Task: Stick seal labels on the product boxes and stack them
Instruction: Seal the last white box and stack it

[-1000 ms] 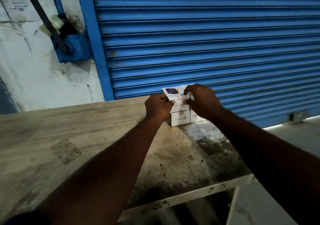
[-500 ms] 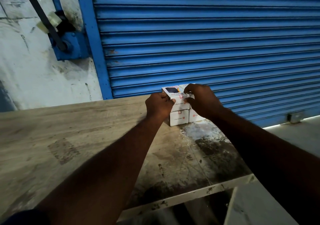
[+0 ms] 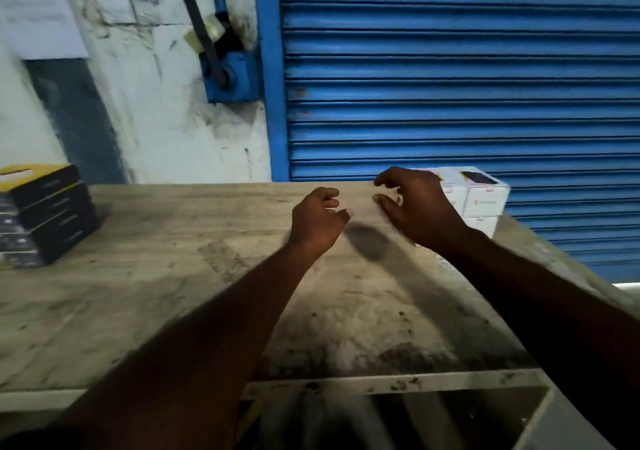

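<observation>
The left hand (image 3: pixel 317 219) and right hand (image 3: pixel 415 204) had let go of the white box stack (image 3: pixel 485 197), left at the far right edge of the table (image 3: pixel 173 276), and hovered empty, fingers loosely curled, likely bound for the dark boxes (image 3: pixel 45 214) at left.
</observation>
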Motion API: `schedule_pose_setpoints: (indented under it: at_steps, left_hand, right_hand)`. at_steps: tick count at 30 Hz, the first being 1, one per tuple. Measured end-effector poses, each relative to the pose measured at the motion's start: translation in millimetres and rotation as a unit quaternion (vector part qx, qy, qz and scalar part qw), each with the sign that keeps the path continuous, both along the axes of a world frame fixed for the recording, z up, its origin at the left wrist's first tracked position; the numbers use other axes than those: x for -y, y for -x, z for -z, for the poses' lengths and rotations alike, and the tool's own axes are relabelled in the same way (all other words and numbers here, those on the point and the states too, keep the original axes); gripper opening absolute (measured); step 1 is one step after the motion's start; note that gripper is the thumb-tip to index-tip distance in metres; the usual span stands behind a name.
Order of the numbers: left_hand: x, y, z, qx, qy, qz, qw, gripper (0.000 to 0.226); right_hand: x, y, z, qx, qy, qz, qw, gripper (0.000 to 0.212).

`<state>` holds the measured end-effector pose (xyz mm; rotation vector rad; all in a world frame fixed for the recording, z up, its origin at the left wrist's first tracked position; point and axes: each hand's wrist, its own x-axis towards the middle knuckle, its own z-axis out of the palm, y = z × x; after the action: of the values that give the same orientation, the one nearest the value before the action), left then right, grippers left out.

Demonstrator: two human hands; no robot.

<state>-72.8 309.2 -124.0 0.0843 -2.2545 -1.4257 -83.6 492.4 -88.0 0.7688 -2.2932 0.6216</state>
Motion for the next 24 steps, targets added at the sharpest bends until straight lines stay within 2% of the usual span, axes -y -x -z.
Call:
schedule_pose_setpoints:
  at_steps: [5, 11, 19, 21, 24]
  left_hand:
    - [89.0, -35.0, 9.9, 0.006, -0.003, -0.045, 0.999, 0.045]
    - [189.0, -86.9, 8.0, 0.001, 0.035, -0.116, 0.993, 0.041]
    - [286.4, -144.1, 18.7, 0.012, 0.053, -0.188, 0.981, 0.042]
    - [306.0, -156.5, 21.2, -0.015, 0.059, -0.214, 0.975, 0.035]
    - [331.3, -170.6, 18.5, -0.124, 0.061, -0.292, 0.946, 0.021]
  right_hand:
    - [82.1, -11.3, 3.1, 0.042, 0.049, -0.064, 0.996, 0.023]
    - [195.6, -31.7, 20.7, 0.128, 0.147, -0.15, 0.969, 0.02]
    - [322.5, -63.4, 27.1, 0.212, 0.15, -0.226, 0.939, 0.024]
    - [348.8, -69.8, 27.1, 0.226, 0.153, -0.235, 0.933, 0.026]
    - [379.3, -76.6, 26.3, 0.233, 0.155, -0.246, 0.928, 0.029]
